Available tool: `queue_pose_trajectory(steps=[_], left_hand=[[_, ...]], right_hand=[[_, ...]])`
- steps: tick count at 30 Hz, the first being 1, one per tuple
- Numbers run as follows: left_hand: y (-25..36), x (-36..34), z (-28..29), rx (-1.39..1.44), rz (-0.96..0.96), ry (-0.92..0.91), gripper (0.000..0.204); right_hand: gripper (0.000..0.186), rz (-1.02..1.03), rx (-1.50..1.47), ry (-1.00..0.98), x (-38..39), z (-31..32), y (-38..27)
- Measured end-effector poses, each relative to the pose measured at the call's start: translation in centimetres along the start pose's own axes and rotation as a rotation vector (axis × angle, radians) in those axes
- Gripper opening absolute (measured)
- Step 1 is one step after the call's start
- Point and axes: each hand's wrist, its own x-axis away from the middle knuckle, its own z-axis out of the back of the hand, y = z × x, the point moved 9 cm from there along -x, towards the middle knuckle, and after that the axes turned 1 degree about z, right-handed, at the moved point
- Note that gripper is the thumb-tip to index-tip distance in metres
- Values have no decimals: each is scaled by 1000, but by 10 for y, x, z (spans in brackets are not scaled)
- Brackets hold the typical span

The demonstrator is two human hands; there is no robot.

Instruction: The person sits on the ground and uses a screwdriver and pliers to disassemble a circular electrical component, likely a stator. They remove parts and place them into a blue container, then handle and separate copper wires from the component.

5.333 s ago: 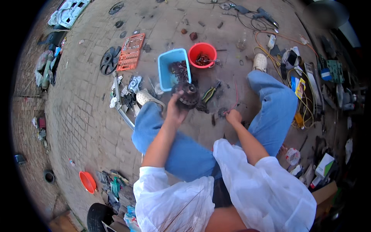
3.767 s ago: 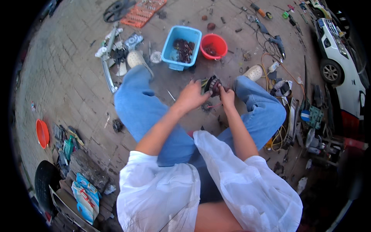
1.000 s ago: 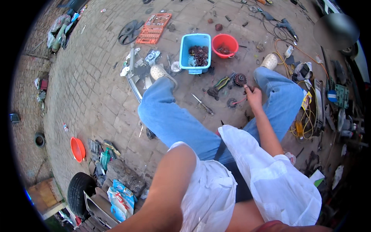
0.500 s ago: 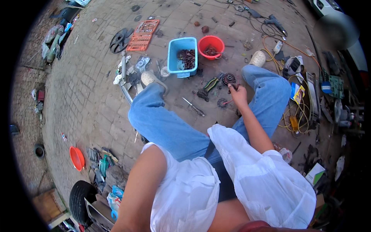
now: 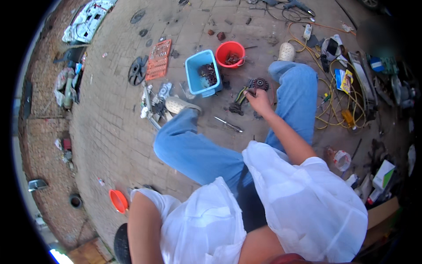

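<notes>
My right hand (image 5: 258, 102) is low over the paving between my feet, its fingers bent together. The fingertips are dark, and what they pinch, if anything, is too small to make out. They meet or nearly meet the green-handled pliers (image 5: 241, 95) on the ground. Just beyond the hand is a dark round toothed metal part (image 5: 260, 83). A dark greasy lump (image 5: 236, 108) sits by the pliers' near end. Closer to me lies a screwdriver (image 5: 229, 125). My left arm runs down out of the lower edge, its hand out of sight.
Ahead stand a blue bin (image 5: 201, 57) and a red bucket (image 5: 230, 45), both with dark scrap inside. An orange tool case (image 5: 158, 60) lies open beyond my left foot. Yellow cable (image 5: 323, 118) loops at the right, near a clear jar (image 5: 341, 160). An orange basin (image 5: 118, 201) is lower left.
My right hand has moved left, from the round toothed part toward the pliers. The view has swung, so more ground shows at the far left.
</notes>
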Motion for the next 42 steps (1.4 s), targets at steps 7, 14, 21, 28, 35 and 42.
queue_pose_trajectory(steps=[7,14,21,28,35,42], left_hand=[[-35,89,-13,-188,133,561,27],[-181,408,-226,-369,1090,612,42],[-115,669,-636,350,1491,-711,59],[-66,849,-809,434,1698,-1080,96],[-67,959,-852,397,1974,-832,88],[-43,894,-829,372,1733,-949,70]], right_hand=[[30,27,-201,-101,-38,34,-100],[37,-29,-566,-167,-111,98,-158],[42,-401,-646,38,-120,139,-97],[26,-247,-837,520,-117,248,-45],[38,-300,-438,1032,-102,297,-33],[40,-296,-408,1074,-97,297,-37]])
